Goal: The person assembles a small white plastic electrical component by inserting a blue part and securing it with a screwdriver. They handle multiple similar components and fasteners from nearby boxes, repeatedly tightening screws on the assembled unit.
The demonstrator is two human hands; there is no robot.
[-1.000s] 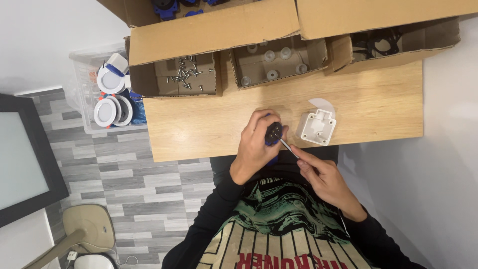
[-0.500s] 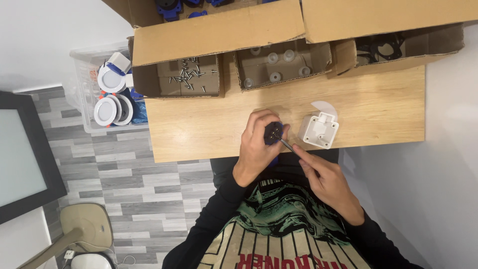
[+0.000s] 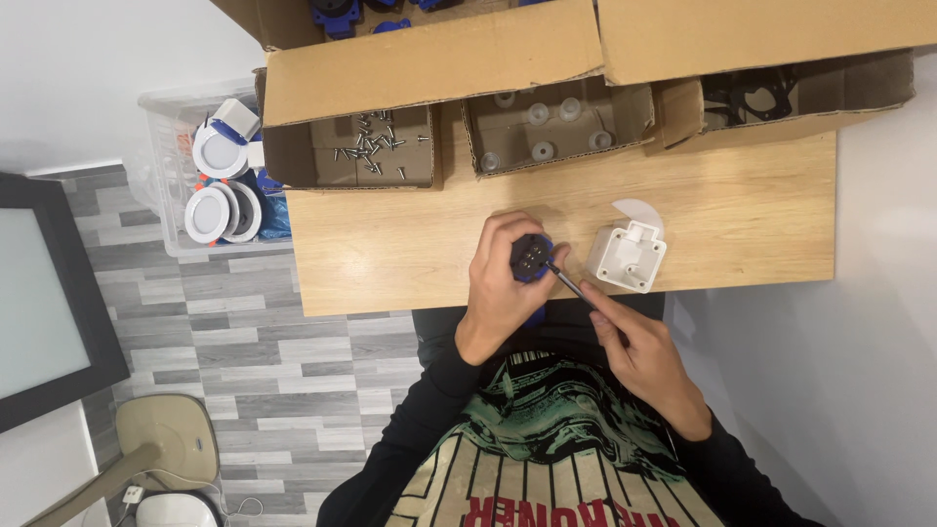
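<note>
My left hand (image 3: pixel 500 283) grips a small black and blue round part (image 3: pixel 531 259) at the near edge of the wooden table (image 3: pixel 410 254). My right hand (image 3: pixel 639 351) holds a thin screwdriver (image 3: pixel 571 283) whose tip touches the black face of that part. A white plastic housing (image 3: pixel 628 257) sits on the table just right of the part, with a white round disc (image 3: pixel 634 210) behind it.
Open cardboard boxes line the table's far side: one with loose screws (image 3: pixel 376 146), one with white round pieces (image 3: pixel 551 127), one with black parts (image 3: pixel 756 93). A clear bin (image 3: pixel 176 176) of white round fixtures (image 3: pixel 220 200) stands left of the table. A chair (image 3: pixel 161 454) is on the floor at lower left.
Both hands stay at the table's near edge with the screwdriver tip on the part; only slight shifts of hands and view.
</note>
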